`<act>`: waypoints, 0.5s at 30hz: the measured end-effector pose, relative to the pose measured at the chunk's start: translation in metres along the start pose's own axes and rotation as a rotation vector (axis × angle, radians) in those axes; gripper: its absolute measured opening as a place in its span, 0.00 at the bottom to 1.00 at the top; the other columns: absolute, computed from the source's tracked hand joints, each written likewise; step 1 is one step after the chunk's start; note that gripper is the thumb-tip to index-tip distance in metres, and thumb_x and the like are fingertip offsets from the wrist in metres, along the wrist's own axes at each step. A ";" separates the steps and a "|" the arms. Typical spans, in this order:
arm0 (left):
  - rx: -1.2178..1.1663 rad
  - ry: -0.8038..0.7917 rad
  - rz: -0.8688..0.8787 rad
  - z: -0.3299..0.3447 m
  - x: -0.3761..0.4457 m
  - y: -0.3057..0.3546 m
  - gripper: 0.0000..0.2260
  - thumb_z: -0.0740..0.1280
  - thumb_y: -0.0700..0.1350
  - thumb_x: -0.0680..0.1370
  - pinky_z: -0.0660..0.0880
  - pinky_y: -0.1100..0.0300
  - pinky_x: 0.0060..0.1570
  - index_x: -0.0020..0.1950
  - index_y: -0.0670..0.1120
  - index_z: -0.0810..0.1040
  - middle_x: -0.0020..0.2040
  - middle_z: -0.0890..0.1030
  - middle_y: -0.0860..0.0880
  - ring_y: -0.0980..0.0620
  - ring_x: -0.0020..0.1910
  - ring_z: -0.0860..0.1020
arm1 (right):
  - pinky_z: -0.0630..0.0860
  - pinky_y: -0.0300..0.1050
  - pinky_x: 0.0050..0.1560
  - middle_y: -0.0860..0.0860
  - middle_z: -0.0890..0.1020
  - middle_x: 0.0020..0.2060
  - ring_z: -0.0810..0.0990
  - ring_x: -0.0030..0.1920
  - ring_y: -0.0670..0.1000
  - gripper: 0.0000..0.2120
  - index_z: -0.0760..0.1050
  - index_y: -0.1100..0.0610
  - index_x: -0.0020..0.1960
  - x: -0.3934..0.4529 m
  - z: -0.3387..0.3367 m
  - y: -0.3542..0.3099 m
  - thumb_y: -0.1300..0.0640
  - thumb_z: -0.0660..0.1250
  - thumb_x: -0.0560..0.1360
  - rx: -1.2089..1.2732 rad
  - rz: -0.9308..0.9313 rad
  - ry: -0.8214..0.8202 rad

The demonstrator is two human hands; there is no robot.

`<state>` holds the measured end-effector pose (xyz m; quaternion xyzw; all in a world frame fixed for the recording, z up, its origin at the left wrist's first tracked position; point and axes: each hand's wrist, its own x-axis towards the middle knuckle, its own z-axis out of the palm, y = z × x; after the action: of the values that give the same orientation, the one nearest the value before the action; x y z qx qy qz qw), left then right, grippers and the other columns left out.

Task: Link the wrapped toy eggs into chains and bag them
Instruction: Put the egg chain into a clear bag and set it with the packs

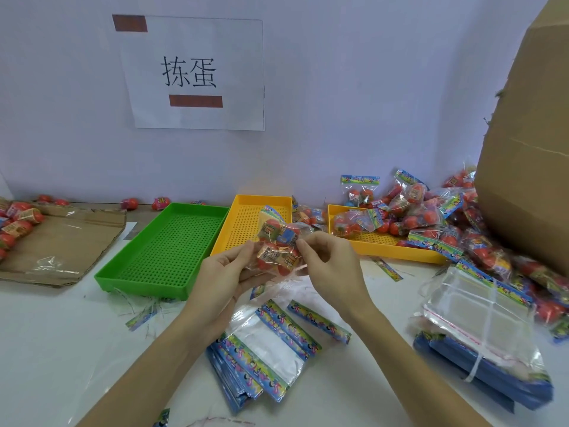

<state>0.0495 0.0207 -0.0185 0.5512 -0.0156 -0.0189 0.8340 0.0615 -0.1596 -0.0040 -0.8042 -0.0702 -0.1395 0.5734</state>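
Observation:
A clear bag of red wrapped toy eggs [278,245] is held up above the table centre, in front of the trays. My left hand [226,272] cups it from below with curled fingers. My right hand [326,257] pinches the bag's right side between thumb and fingers. Empty bags with colourful header strips [268,343] lie fanned out on the white table below my hands. Loose wrapped eggs [18,226] sit at the far left on cardboard.
A green tray [138,272] and a yellow tray [234,217] stand side by side; a second yellow tray [385,248] holds filled bags [431,217]. A tied bundle of bags [480,337] lies right. A big cardboard box [529,149] stands far right.

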 end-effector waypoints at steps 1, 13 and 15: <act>0.048 0.009 0.023 0.000 0.000 -0.001 0.15 0.64 0.47 0.84 0.84 0.58 0.48 0.55 0.40 0.87 0.52 0.87 0.39 0.42 0.51 0.87 | 0.84 0.44 0.37 0.52 0.85 0.41 0.85 0.41 0.51 0.09 0.83 0.60 0.48 0.001 -0.002 0.000 0.59 0.66 0.83 0.023 0.019 -0.030; 1.003 -0.463 0.336 -0.011 -0.004 0.003 0.15 0.75 0.61 0.74 0.72 0.60 0.66 0.61 0.65 0.84 0.63 0.81 0.67 0.65 0.67 0.76 | 0.81 0.33 0.48 0.57 0.78 0.68 0.85 0.56 0.47 0.24 0.63 0.62 0.78 0.038 -0.085 0.012 0.65 0.63 0.84 0.574 0.184 0.565; 1.105 -0.671 0.279 -0.013 -0.005 0.001 0.23 0.77 0.65 0.72 0.61 0.59 0.73 0.66 0.70 0.79 0.72 0.72 0.72 0.68 0.76 0.64 | 0.81 0.33 0.47 0.59 0.75 0.71 0.83 0.60 0.51 0.30 0.53 0.64 0.82 0.039 -0.083 0.012 0.68 0.61 0.84 0.619 0.298 0.510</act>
<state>0.0450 0.0334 -0.0224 0.8550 -0.3534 -0.0707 0.3731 0.0902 -0.2437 0.0220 -0.5354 0.1525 -0.2220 0.8005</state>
